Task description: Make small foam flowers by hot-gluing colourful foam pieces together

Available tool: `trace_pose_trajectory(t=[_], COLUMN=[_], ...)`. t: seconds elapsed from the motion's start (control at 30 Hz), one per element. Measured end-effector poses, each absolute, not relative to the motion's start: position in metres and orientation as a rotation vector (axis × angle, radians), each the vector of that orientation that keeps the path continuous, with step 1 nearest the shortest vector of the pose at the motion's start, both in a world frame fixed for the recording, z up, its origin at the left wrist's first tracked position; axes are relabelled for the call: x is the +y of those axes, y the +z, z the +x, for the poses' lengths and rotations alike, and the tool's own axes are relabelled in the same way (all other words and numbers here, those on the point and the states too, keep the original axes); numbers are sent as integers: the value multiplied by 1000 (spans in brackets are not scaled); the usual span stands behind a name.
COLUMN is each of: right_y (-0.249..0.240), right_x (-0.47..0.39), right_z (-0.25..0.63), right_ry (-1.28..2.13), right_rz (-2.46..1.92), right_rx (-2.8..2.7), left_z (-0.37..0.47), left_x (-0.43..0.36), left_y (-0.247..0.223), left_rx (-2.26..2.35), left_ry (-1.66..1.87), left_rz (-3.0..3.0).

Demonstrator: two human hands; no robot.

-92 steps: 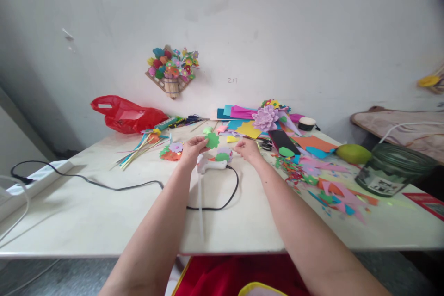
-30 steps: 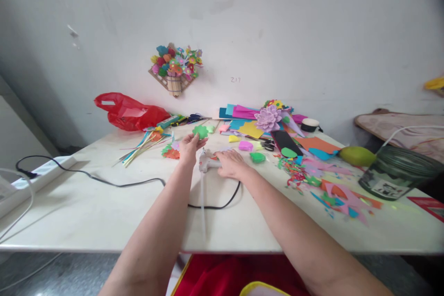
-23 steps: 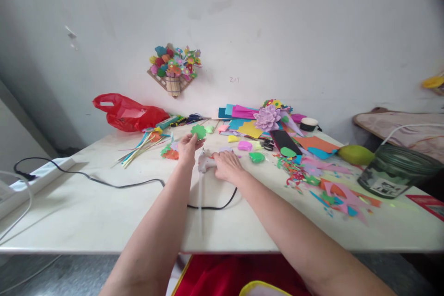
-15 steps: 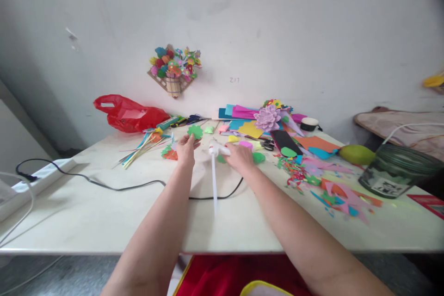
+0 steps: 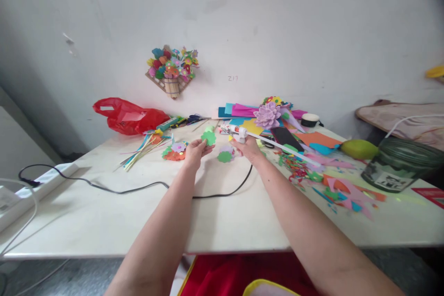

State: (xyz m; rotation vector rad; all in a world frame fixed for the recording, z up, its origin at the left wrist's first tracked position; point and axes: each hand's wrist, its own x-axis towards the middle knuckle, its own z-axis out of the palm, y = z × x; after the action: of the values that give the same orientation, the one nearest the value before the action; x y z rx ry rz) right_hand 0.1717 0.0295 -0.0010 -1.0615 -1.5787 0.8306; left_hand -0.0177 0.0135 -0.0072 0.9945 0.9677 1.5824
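Observation:
Near the middle of the table, my left hand point(image 5: 198, 151) pinches a green scalloped foam piece point(image 5: 209, 138) between thumb and fingers. My right hand point(image 5: 248, 147) is wrapped round a white glue gun point(image 5: 239, 133), whose nozzle points left toward the green piece without touching it. A long white glue stick point(image 5: 284, 145) sticks out of the gun's back toward the right. On the table between the hands lies another green scalloped piece point(image 5: 225, 156) with lilac beside it. Left of my left hand are orange and green pieces with a lilac flower point(image 5: 178, 147).
A red plastic bag point(image 5: 130, 115) and thin strips point(image 5: 142, 150) lie at the left. A power strip point(image 5: 48, 187) is at the left edge, its black cord crossing the table. Foam sheets, a purple flower point(image 5: 268, 115), scraps and a glass jar point(image 5: 395, 166) are on the right.
My left hand has moved right with the green piece. The glue gun has turned, so its nozzle points left and its glue stick now extends right instead of toward me.

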Motion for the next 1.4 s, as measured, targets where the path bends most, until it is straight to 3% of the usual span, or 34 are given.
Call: trace_pose_trajectory(t=[0.37, 1.4], right_y=[14, 8], right_x=[17, 20], right_z=[181, 175], right_ry=[1015, 868], right_rz=[-930, -1181], right_rx=[-1724, -1860], left_z=[-20, -21], left_x=[17, 16], left_y=[-16, -15], left_rx=[973, 969], left_ry=[1504, 1480], left_rz=[1032, 1090])
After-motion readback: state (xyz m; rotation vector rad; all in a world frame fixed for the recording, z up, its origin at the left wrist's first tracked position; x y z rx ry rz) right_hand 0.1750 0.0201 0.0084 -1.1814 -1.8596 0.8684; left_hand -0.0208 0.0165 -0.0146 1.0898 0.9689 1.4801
